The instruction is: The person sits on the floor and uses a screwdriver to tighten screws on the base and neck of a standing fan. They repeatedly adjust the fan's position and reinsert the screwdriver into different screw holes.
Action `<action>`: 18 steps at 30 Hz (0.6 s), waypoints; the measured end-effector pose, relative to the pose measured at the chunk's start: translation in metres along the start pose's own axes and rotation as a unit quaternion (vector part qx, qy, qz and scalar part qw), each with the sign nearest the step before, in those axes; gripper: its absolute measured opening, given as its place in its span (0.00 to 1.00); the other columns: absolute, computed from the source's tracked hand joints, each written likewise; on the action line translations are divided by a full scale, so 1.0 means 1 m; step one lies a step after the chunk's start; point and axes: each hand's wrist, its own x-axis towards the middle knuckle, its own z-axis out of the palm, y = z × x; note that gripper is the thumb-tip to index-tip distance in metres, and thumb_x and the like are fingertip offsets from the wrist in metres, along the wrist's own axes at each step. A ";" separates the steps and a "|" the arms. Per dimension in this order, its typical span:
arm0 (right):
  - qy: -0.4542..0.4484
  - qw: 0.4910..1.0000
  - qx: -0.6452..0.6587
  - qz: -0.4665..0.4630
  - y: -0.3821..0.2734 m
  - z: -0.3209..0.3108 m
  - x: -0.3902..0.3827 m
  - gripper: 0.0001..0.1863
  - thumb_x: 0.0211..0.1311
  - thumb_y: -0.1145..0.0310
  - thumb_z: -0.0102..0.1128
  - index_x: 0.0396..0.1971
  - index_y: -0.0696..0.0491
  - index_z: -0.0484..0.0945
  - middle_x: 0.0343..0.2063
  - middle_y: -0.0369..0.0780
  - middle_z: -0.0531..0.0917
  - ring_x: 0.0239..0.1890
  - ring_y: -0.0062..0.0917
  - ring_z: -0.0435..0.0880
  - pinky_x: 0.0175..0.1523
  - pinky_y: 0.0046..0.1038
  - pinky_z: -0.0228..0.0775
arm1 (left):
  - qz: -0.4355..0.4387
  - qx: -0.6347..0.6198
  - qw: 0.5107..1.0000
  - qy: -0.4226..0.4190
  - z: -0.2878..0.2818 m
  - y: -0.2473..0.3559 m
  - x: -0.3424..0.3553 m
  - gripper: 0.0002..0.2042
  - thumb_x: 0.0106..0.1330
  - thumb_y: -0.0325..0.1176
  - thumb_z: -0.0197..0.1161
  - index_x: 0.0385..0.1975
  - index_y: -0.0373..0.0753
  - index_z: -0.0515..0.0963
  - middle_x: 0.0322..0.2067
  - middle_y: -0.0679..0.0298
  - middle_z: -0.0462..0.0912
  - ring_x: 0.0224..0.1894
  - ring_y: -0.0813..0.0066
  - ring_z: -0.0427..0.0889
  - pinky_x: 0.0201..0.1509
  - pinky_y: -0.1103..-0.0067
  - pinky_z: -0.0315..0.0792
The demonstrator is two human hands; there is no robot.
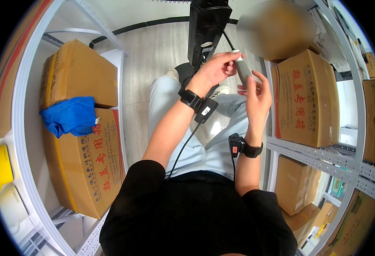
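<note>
My left hand [217,67] pinches the white upper end of a grey cylindrical handle [242,68], from which a black cord rises toward a tall black upright apparatus [208,23]. Lower down, my right hand [255,91] has its thumb and curled fingers on the grey body of the handle. Each wrist wears a black strapped module with a cable. The black upright stands between my legs, in front of me.
White metal shelving flanks me. Cardboard boxes [76,72] and a blue cloth [68,115] are at left, with yellow and white mugs at the far left. More boxes [302,98] fill the right shelves. A blurred patch covers the upper right.
</note>
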 end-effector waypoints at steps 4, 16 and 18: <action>-0.024 0.975 0.186 0.117 -0.008 0.001 0.001 0.18 0.64 0.66 0.58 0.51 0.57 0.71 0.34 0.43 0.79 0.30 0.24 0.82 0.31 0.22 0.74 | 0.009 0.027 1.000 -0.003 -0.006 0.006 0.003 0.13 0.66 0.36 0.61 0.41 0.30 0.77 0.16 0.76 0.68 0.18 0.89 0.63 0.24 0.89 0.59; -0.037 0.982 0.164 0.088 -0.005 0.002 0.006 0.21 0.60 0.65 0.63 0.50 0.58 0.71 0.42 0.46 0.77 0.29 0.24 0.82 0.28 0.21 0.75 | 0.016 0.009 1.000 -0.024 -0.007 0.018 0.005 0.16 0.70 0.38 0.54 0.48 0.30 0.74 0.17 0.76 0.66 0.19 0.87 0.61 0.24 0.87 0.58; -0.008 0.990 -0.102 -0.101 0.002 0.002 0.004 0.21 0.59 0.66 0.64 0.50 0.59 0.72 0.42 0.46 0.77 0.25 0.23 0.82 0.27 0.22 0.75 | 0.019 0.032 0.999 -0.012 -0.011 0.018 0.007 0.16 0.70 0.37 0.55 0.48 0.30 0.74 0.17 0.76 0.66 0.19 0.87 0.61 0.24 0.87 0.58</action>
